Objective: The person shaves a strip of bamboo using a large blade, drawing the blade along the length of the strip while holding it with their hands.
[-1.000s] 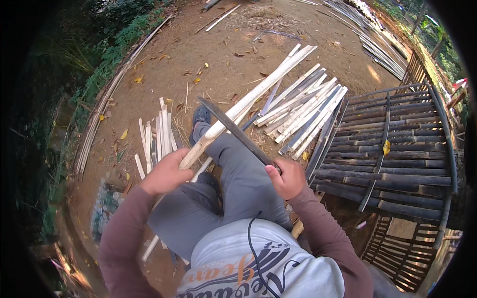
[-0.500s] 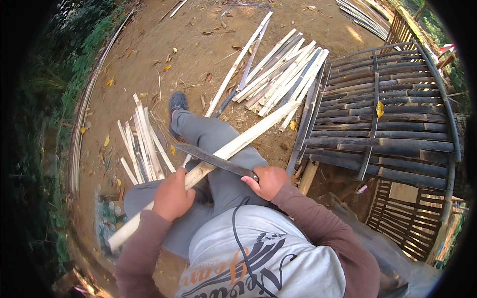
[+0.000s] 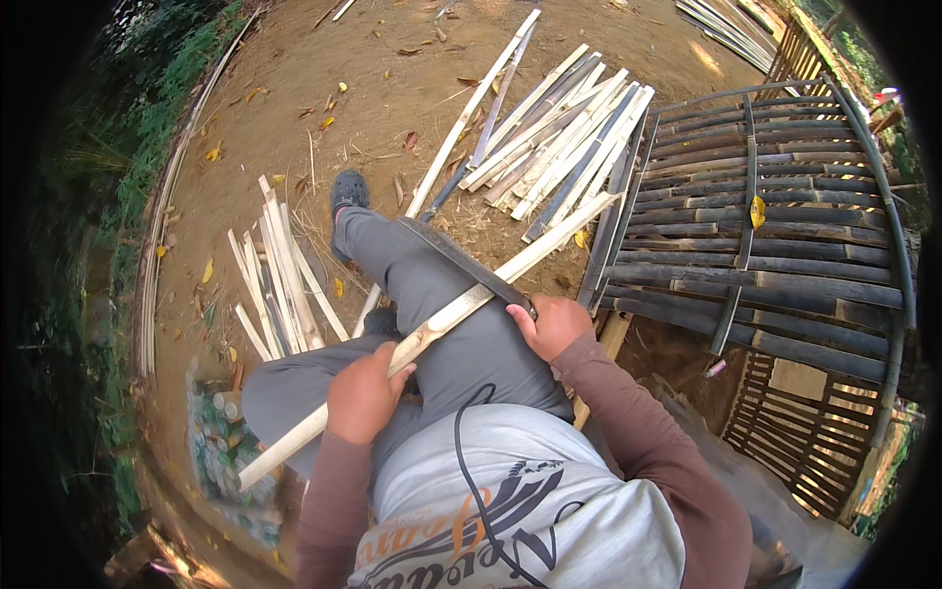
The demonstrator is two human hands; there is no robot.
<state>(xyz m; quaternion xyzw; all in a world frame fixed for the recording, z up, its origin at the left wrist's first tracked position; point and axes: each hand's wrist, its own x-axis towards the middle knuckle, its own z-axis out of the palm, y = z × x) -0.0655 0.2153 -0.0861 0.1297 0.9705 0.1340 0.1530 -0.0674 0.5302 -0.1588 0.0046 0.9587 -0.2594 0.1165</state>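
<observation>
A long pale bamboo strip (image 3: 444,320) lies slantwise across my lap, from lower left up to the right. My left hand (image 3: 363,395) is wrapped round its lower part. In my right hand (image 3: 555,326) is the handle of a machete, its fingers closed. The dark machete blade (image 3: 453,253) points up and left over my thigh and crosses the strip, its edge against or close above the pale wood. Whether blade and strip touch, I cannot tell. Part of the handle is hidden in my right fist.
A bundle of bamboo strips (image 3: 564,137) lies on the dirt ahead, and a smaller bundle (image 3: 285,275) to the left. On the right stands a bamboo slat bench (image 3: 756,211). Plastic bottles (image 3: 221,432) lie at the lower left. My shoe (image 3: 348,191) rests ahead.
My right hand and the machete have moved right and slightly up along the strip, and the blade slants more steeply. My left hand has shifted right and a little nearer with the strip.
</observation>
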